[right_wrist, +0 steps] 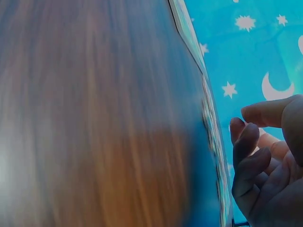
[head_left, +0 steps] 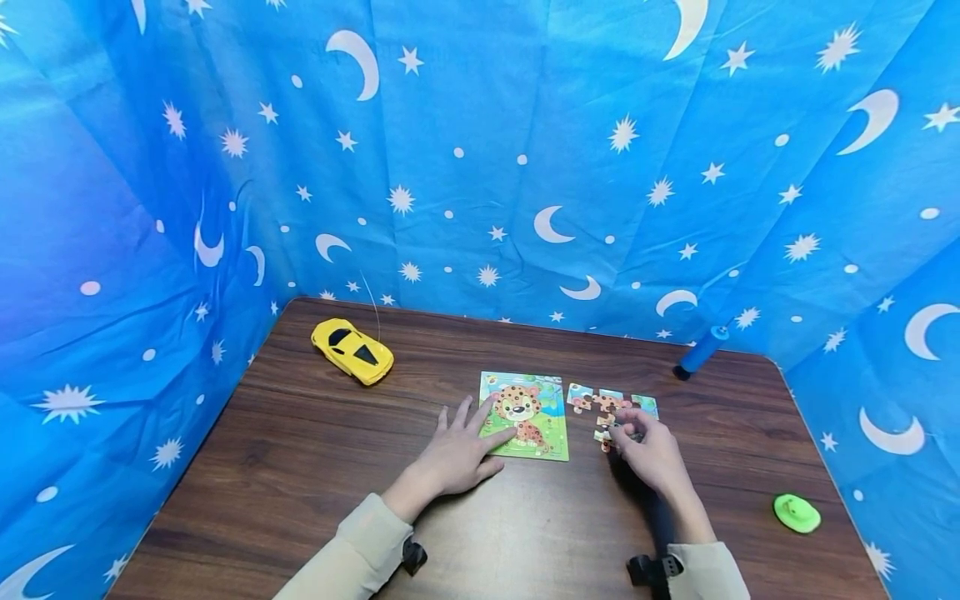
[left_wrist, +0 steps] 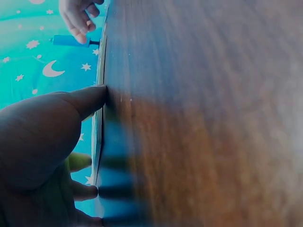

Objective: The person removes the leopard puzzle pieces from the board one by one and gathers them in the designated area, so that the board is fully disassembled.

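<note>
So your puzzle board (head_left: 536,417) is sitting around the middle of the table (head_left: 525,525), a bit closer to the far edge, with the loose puzzle pieces (head_left: 609,402) just right of it. Your left hand (head_left: 457,450) has its fingers spread, tips resting on the board's left side. Your right hand (head_left: 651,446) is curled over the pieces, thumb and index almost together, but I honestly can't tell if there's a piece pinched in there. Biggest risk imo: those pieces are thin and lie close together, so if your fingertips or knuckles drag, you'd probably scatter a few toward the right edge. Press sideways with the left and the board could skid or twist, since I can't see anything else pinning it. Swing your right forearm wide and the green hat-shaped thing (head_left: 797,513) by the right edge might get knocked off. Container-wise, I don't see any cup or box; the board's the closest thing, and it shows a spotted cub picture. Can't tell if it's recessed, and I can't make out any loose piece lying on it.
</note>
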A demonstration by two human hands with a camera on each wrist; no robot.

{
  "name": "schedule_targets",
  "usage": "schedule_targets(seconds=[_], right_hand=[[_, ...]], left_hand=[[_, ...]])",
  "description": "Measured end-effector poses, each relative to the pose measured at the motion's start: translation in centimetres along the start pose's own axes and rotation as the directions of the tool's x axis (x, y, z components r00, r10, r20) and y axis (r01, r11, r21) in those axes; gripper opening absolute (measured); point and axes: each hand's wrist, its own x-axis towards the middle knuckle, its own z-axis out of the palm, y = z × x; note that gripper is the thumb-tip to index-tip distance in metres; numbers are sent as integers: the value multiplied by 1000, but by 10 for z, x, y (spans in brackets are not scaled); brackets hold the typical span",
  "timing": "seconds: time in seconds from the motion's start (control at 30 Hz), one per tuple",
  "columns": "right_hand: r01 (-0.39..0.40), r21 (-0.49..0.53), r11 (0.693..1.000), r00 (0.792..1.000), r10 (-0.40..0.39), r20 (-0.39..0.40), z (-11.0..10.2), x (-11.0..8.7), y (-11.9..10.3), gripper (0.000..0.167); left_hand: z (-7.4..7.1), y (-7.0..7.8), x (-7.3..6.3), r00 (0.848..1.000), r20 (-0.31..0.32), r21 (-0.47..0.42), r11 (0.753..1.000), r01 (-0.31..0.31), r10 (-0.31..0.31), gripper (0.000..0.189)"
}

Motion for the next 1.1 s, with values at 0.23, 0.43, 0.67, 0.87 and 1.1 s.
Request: schedule_targets(seconds=[0.23,0.43,0.67,0.87,1.1], right_hand=[[67,34,997,996,-69,52,26,7,-17,31],[124,49,991,986,-128,106,53,14,-32,29],[141,-6,990,975,-138,176,82,25,-57,33],[175,-32,984,960,-163,226,96,33,-74,31],[160,-28,987,950,-146,275,104,39,-84,32]], left_hand=[[-3,-5,-7,1000,2,23,1000,17,-17,58],[-2,-8,-8,1000,12,43,999,18,-19,58],[-1,-8,-8,999,32,43,999,27,-29,59],[-2,-8,-8,999,37,43,999,34,-36,58],[-2,-8,-8,999,35,58,998,40,-42,58]])
